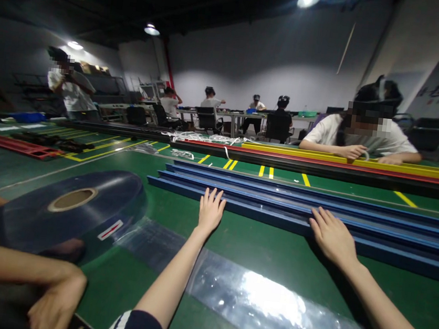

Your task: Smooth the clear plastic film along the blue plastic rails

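Several long blue channel profiles (277,212) lie side by side across the green table. My left hand (211,211) rests on the nearest profile toward its left end, with fingers spread and nothing held. Farther along to the right, my right hand (332,238) lies on the same profile, its fingers stretched out and its palm toward the near edge. Under my left forearm runs a strip of clear plastic film (222,276), shining where light falls on it. It leads from a big roll of clear film (116,200) lying flat at the left, which has a cardboard core (73,199).
A co-worker's hand (59,297) and forearms reach in from the left beside the roll. Beyond the blue profiles lie black, red and yellow profiles (323,156). A person (366,128) leans over them at the right. Red profiles (11,145) lie at the far left.
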The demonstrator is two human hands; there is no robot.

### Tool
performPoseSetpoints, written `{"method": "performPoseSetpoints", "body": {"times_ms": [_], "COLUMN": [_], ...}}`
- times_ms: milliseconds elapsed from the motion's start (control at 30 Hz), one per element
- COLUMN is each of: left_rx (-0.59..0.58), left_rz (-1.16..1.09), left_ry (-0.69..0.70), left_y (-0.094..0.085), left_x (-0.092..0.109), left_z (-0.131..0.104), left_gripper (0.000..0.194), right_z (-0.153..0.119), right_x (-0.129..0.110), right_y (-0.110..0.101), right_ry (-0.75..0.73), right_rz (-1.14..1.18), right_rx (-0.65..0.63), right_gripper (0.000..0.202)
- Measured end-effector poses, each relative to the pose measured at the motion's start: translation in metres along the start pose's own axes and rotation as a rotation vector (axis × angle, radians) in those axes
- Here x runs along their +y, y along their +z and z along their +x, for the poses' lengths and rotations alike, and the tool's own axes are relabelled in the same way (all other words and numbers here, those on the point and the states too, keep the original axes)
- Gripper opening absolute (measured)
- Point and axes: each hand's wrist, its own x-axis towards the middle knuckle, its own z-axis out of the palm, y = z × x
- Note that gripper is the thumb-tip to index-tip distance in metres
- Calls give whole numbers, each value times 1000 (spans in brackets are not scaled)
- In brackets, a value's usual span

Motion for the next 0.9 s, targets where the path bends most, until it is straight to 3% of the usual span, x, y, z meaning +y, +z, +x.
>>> {"method": "performPoseSetpoints", "body": {"times_ms": [533, 767, 900], "left_rx": [8, 56, 99], "left_rz": [-18, 12, 35], "left_ry": [14, 21, 31], "left_y": [-1, -4, -3], "left_x": [7, 9, 10], "left_z": [-11, -11, -11], "left_gripper": [48, 45, 45], "right_z": [-19, -23, -31], "right_x": [-10, 4, 24], "right_y": [-2, -10, -27], "right_ry": [44, 68, 284], "right_rz": [19, 381, 551], "right_rx": [36, 32, 129], "right_gripper": [55, 51, 46]}}
